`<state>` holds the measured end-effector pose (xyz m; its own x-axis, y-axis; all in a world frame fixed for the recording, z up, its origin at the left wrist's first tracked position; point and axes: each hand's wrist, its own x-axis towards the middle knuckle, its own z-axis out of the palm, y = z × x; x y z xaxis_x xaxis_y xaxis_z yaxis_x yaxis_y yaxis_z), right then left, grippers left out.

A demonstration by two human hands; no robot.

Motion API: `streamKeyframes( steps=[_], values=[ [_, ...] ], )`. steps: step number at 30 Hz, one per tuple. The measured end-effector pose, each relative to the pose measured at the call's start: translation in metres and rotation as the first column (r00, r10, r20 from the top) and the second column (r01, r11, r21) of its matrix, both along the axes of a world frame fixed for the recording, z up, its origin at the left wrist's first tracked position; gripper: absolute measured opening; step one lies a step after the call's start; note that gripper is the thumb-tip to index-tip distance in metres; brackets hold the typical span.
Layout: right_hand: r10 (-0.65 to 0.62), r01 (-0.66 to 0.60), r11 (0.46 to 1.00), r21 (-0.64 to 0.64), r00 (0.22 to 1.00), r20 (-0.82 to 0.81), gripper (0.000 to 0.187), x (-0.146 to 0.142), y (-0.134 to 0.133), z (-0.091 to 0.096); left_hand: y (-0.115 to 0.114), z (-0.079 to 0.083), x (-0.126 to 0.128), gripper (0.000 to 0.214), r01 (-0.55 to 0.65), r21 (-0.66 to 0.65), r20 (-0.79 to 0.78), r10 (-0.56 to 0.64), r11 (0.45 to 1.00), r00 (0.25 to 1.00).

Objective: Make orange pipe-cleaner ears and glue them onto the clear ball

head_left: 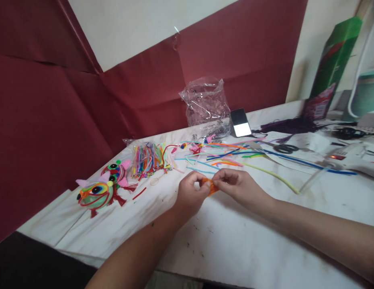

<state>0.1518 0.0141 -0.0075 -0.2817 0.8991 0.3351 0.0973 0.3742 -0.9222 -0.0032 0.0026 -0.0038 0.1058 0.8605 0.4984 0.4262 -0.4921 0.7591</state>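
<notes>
Over the front middle of the white table, both hands meet at a small, fuzzy orange piece that looks like bent pipe cleaner (211, 188). My left hand (193, 190) pinches its left side between thumb and fingers. On the other side, the thumb and fingertips of my right hand (235, 182) close on its upper right edge. Fingers cover much of the piece, so its full shape is hidden. Loose coloured pipe cleaners, among them a blue one (310, 161) and a yellow-green one (272, 173), lie just beyond the hands.
Two colourful animal-head ornaments with tassels (98, 194) stand at left, beside a bag of pipe cleaners (149, 158). Behind are a clear plastic bag (206, 102) and a phone (241, 122). Black scissors (285, 148), a glue gun (346, 156) and a green box (334, 60) are at right.
</notes>
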Motion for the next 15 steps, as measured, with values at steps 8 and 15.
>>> streamKeyframes(
  steps=[8, 15],
  values=[
    [-0.086, 0.061, 0.980, 0.191, 0.989, 0.124, 0.013, 0.001, -0.004, -0.003, -0.004, 0.003, 0.003, 0.012, -0.042, 0.223, -0.140, 0.075, 0.974, 0.987],
    [-0.167, 0.105, 0.911, 0.398, 0.978, 0.124, 0.012, -0.003, -0.013, -0.006, -0.005, -0.002, 0.002, 0.015, -0.068, 0.440, -0.200, 0.172, 0.895, 0.965]
  ],
)
